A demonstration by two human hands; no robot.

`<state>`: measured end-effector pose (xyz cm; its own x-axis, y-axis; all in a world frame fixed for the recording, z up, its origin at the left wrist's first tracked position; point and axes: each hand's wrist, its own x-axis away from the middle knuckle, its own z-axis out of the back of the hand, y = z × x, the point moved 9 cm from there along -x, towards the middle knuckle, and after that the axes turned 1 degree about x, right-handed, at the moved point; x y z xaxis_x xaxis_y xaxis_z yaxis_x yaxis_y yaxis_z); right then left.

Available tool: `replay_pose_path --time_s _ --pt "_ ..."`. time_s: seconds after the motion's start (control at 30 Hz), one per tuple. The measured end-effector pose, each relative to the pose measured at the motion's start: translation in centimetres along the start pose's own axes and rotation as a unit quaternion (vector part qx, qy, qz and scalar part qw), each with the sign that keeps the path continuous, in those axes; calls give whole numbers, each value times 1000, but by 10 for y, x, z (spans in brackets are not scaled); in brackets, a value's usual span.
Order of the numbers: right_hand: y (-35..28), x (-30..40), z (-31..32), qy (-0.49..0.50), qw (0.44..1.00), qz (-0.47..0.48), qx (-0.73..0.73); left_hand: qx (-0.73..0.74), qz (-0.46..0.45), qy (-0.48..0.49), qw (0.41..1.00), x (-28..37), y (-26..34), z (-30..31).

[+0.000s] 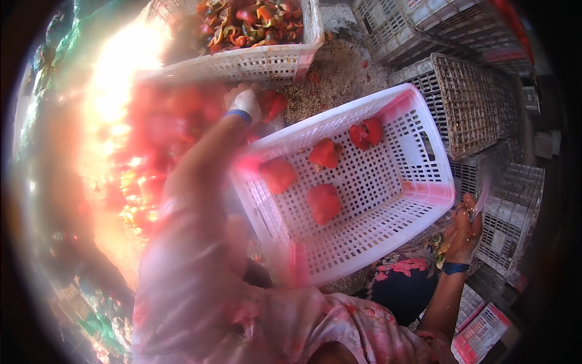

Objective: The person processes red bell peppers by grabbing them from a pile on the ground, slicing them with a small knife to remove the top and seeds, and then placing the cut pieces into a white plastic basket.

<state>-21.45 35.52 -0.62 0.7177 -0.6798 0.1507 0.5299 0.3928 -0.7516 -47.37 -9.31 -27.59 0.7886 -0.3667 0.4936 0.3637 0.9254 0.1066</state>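
Note:
My left hand (245, 101), in a white glove with a blue band at the wrist, reaches over a pile of red bell peppers (168, 118) at the left. It is beside a red pepper (274, 105); its fingers are partly hidden, so a grip cannot be made out. My right hand (460, 232) is low at the right, outside the crate, specked with seeds. A knife (483, 195) with a pale, blurred blade is in it. Before me a white plastic crate (363, 269) with pink corners stands tilted, holding several red peppers (323, 204) on its perforated floor.
Another crate (254, 66) at the top holds cut pepper pieces (250, 27). Seeds litter the ground (336, 68) beside it. Dirty plastic crates (482, 104) are stacked along the right. Strong glare (127, 63) washes out the left side.

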Motion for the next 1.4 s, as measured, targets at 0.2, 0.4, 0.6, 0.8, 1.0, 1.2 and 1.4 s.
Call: replay_pose_path --time_s 0.2,0.4,0.6,0.8,1.0,1.2,1.4 --pt "-69 44 -77 -192 979 29 -53 668 -40 262 695 108 -24 79" --pt "-126 115 -156 -315 899 297 -64 654 -141 316 673 199 52 160" --pt "-193 173 -124 -197 852 484 -28 804 -112 282 511 282 129 179" --pt "-185 181 -116 -93 821 563 -7 797 -157 281 511 274 131 167" --pt "-198 113 -176 -190 761 620 28 739 -116 272 606 228 109 173" --pt "-305 115 -214 -77 670 723 147 655 -125 361 652 188 43 188" --pt "-356 122 -284 -112 604 767 188 873 -86 292 381 147 -31 164"
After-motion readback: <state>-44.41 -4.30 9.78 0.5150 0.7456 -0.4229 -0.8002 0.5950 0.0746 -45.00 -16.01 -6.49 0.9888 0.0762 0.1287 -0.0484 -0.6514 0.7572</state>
